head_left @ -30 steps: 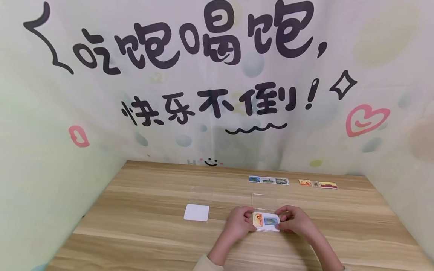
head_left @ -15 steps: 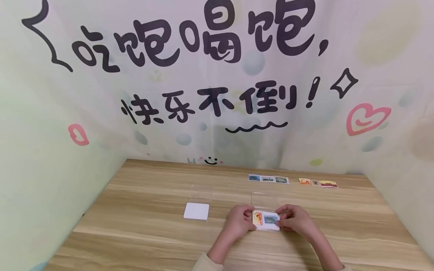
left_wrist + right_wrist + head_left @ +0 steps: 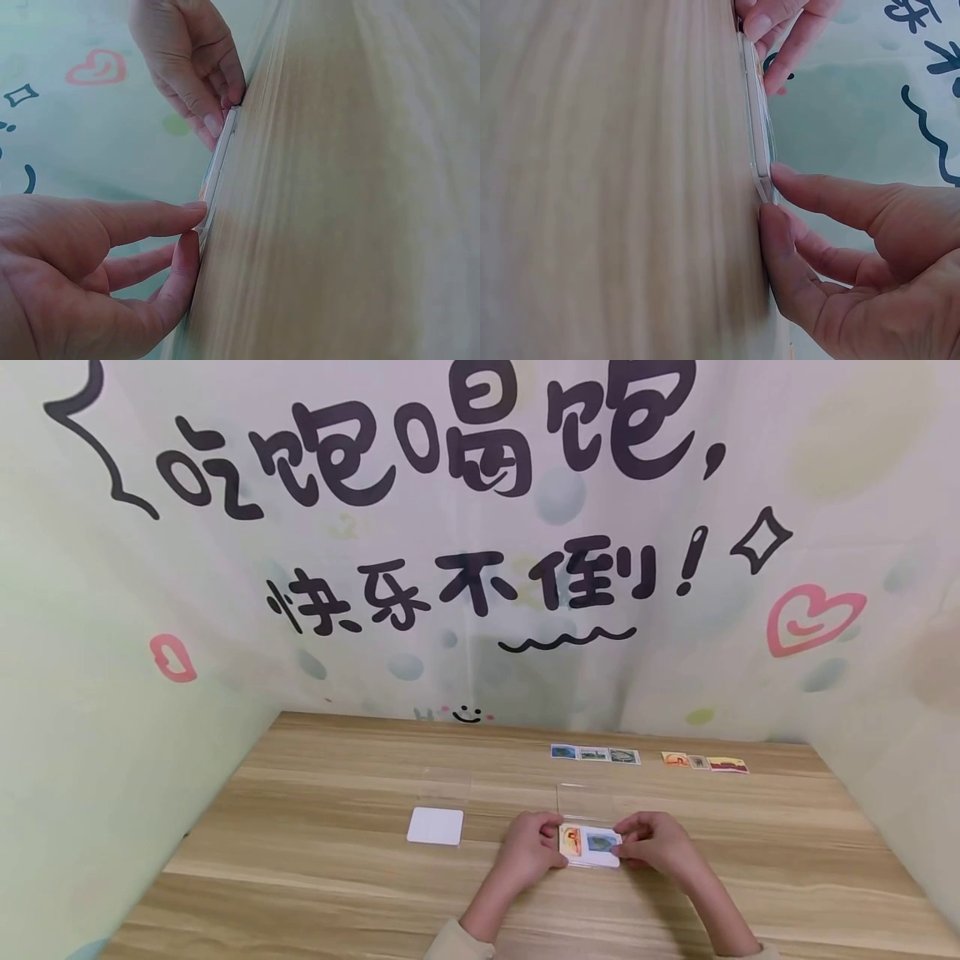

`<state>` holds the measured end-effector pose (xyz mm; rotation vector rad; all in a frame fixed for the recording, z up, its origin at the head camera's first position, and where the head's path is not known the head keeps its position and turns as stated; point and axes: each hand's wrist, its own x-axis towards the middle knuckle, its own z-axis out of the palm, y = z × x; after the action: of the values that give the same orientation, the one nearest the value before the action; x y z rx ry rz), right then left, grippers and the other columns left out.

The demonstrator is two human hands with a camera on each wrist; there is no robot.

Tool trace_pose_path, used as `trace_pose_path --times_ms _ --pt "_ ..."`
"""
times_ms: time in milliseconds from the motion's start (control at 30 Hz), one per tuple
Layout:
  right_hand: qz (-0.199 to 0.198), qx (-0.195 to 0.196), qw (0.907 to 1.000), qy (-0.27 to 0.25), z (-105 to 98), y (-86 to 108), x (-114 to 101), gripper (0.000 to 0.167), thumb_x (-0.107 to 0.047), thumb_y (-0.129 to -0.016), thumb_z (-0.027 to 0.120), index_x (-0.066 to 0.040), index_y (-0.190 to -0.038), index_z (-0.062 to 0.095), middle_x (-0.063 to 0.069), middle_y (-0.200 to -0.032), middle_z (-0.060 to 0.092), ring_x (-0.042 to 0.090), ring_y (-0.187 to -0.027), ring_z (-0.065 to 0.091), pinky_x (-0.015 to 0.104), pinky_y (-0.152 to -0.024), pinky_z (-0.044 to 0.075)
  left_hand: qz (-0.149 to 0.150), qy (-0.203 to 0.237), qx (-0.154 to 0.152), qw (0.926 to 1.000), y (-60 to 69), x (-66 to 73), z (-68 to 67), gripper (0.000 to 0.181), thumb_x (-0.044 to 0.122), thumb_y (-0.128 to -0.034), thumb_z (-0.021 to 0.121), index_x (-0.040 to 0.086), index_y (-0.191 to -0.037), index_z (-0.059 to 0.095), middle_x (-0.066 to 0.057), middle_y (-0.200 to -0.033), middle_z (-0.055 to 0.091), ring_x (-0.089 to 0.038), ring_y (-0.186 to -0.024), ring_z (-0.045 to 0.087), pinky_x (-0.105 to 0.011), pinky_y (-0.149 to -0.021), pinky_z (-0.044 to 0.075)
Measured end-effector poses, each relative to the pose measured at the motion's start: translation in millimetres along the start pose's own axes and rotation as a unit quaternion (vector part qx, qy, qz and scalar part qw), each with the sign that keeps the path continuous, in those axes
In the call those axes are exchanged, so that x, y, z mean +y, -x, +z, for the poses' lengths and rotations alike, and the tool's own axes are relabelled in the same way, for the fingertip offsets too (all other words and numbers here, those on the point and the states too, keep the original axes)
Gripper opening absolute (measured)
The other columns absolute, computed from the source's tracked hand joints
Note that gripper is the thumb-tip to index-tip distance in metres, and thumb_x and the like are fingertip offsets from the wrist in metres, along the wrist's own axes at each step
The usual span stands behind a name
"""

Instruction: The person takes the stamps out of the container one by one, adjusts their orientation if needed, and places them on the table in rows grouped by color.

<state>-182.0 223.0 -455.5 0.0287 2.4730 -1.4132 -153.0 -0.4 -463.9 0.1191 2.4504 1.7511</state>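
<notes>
A white card (image 3: 596,860) lies in a clear plastic case whose lid (image 3: 585,802) is folded back behind it. An orange stamp (image 3: 570,841) sits on the card's left part, a blue-green stamp (image 3: 602,842) on its right. My left hand (image 3: 527,853) pinches the card's left end between thumb and finger. At the opposite end, my right hand (image 3: 658,847) pinches the edge, with a fingertip over the blue-green stamp's side. Seen edge-on in the right wrist view, the card (image 3: 754,105) runs between both hands, close to the tabletop.
To the left lies a plain white card (image 3: 435,827) with another clear lid (image 3: 444,787) behind it. Along the back of the wooden table (image 3: 300,860) are a row of blue and green stamps (image 3: 594,754) and a row of warm-coloured stamps (image 3: 705,763). Printed cloth walls stand behind.
Both hands stay on the card's two ends. The card's right side seems to have shifted very slightly to the right; the head view has tilted a little.
</notes>
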Motion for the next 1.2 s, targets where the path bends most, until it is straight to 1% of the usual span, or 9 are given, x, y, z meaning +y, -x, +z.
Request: trace_pose_path --times_ms 433,667,833,967,1200 --pt "0.006 0.01 0.9998 0.013 -2.3 2.5 -2.3 0.022 0.005 -0.087 0.08 0.008 -0.105 0.068 0.006 -0.082 0.06 0.017 -0.071 0.058 0.027 -0.061 0.057 -0.003 -0.005 0.004 1.0 0.9 0.9 0.7 0.049 -0.016 -0.0759 0.083 -0.007 -0.122 0.07 -0.006 -0.097 0.058 -0.013 -0.084 0.057 -0.023 -0.07 0.053" --pt "0.001 0.008 0.9999 0.009 -5.6 2.5 -1.8 0.021 0.005 -0.087 0.079 0.008 -0.103 0.066 0.007 -0.084 0.064 0.017 -0.07 0.06 0.029 -0.06 0.056 0.0 -0.001 0.005 1.0 -0.5 -0.5 1.6 0.05 -0.017 -0.0738 0.082 -0.008 -0.121 0.071 -0.006 -0.096 0.058 -0.012 -0.083 0.058 -0.021 -0.07 0.052" --pt "0.0 0.002 0.9999 0.017 -8.3 2.7 -0.2 0.018 0.003 -0.089 0.077 0.006 -0.103 0.066 0.004 -0.08 0.063 0.017 -0.068 0.059 0.029 -0.058 0.053 0.0 -0.003 0.008 1.0 -0.3 -0.9 1.9 0.05 -0.017 -0.0734 0.083 -0.008 -0.121 0.071 -0.005 -0.095 0.057 -0.012 -0.082 0.057 -0.021 -0.069 0.052" --pt "-0.008 -0.008 0.9998 0.019 -10.2 2.7 0.9 0.016 0.0 -0.091 0.075 0.006 -0.103 0.066 0.003 -0.075 0.063 0.017 -0.067 0.058 0.029 -0.056 0.051 -0.001 -0.004 0.008 1.0 0.6 -0.1 1.5 0.049 -0.016 -0.0742 0.083 -0.007 -0.121 0.071 -0.005 -0.096 0.057 -0.012 -0.083 0.055 -0.023 -0.07 0.051" --pt "-0.011 -0.013 0.9996 0.022 -11.0 3.9 1.8 0.015 -0.001 -0.093 0.073 0.004 -0.105 0.065 0.003 -0.069 0.062 0.017 -0.063 0.056 0.028 -0.055 0.049 -0.002 0.0 0.006 1.0 0.3 0.0 0.9 0.049 -0.016 -0.0746 0.083 -0.007 -0.121 0.071 -0.005 -0.096 0.056 -0.013 -0.083 0.055 -0.023 -0.07 0.05"
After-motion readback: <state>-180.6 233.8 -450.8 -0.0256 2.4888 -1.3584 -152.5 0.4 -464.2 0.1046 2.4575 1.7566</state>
